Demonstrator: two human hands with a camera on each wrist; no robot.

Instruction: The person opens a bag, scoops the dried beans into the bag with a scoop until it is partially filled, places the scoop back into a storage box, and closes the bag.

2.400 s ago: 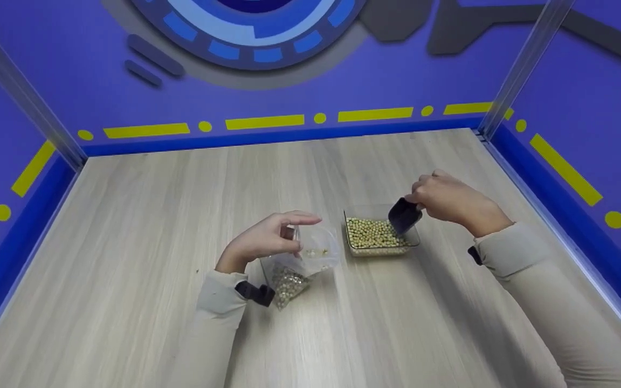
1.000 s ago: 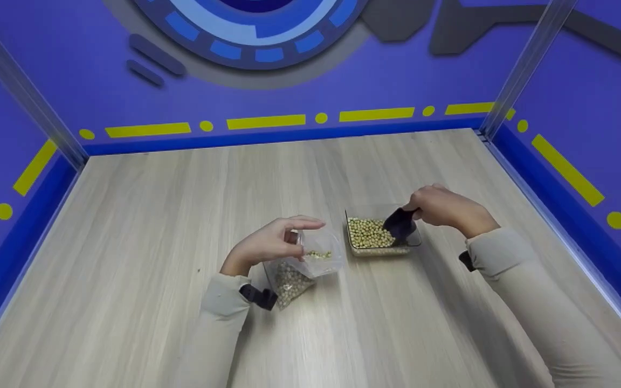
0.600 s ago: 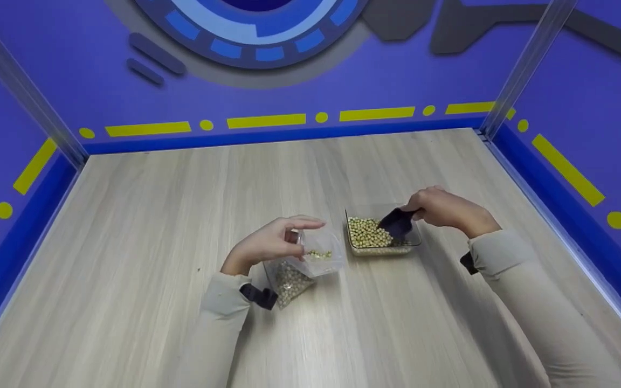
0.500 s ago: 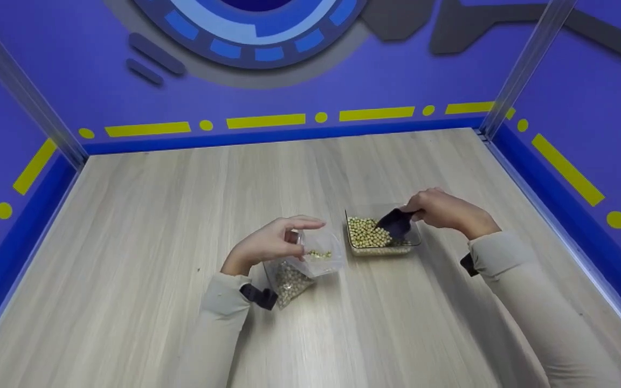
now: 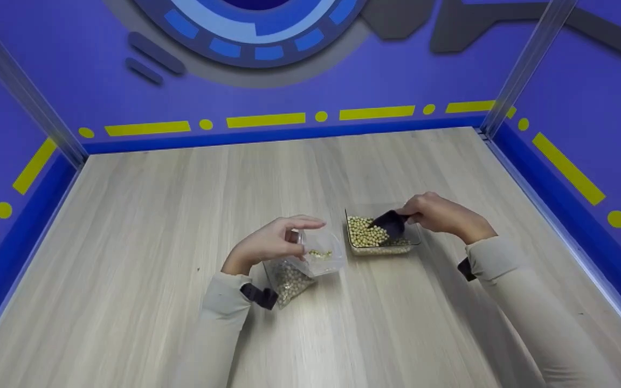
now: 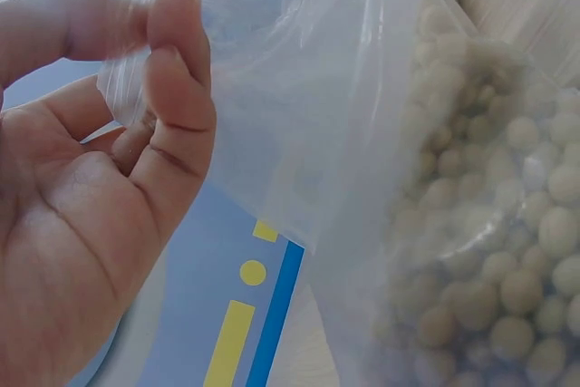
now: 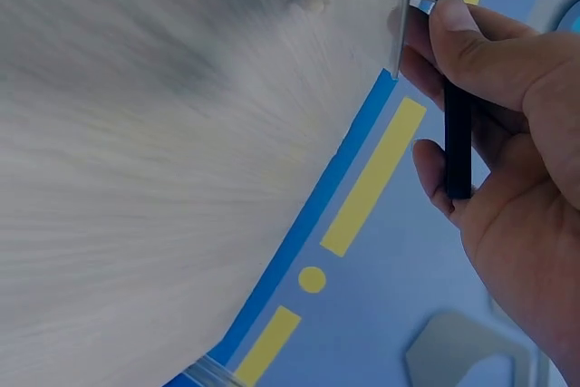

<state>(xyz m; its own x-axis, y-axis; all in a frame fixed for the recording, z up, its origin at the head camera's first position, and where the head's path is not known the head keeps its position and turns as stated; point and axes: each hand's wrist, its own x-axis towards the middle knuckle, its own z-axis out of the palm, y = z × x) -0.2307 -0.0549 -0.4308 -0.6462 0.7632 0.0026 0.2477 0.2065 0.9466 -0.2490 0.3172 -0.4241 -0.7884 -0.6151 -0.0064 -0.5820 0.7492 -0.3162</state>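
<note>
My left hand (image 5: 269,242) pinches the rim of a clear plastic bag (image 5: 325,264), its mouth spread wide. Dried peas (image 6: 507,287) fill the lower part of the bag, and a few more show inside its mouth. To the right stands a clear rectangular container (image 5: 383,251) of yellow-green peas (image 5: 364,231). My right hand (image 5: 440,214) grips the handle of a black scoop (image 5: 391,225), whose blade is down among the peas at the container's right side. In the right wrist view, fingers and thumb wrap the black handle (image 7: 459,142).
The bag and container stand side by side on a wood-grain table (image 5: 181,215), a narrow gap between them. Blue panels (image 5: 267,102) with yellow marks rise along the back and both sides. A tiny dark speck lies left of the left hand.
My right hand has lowered the scoop into the peas and pushed it leftward, baring some of the container's right floor. The left hand with the bag has shifted slightly right, then stayed still.
</note>
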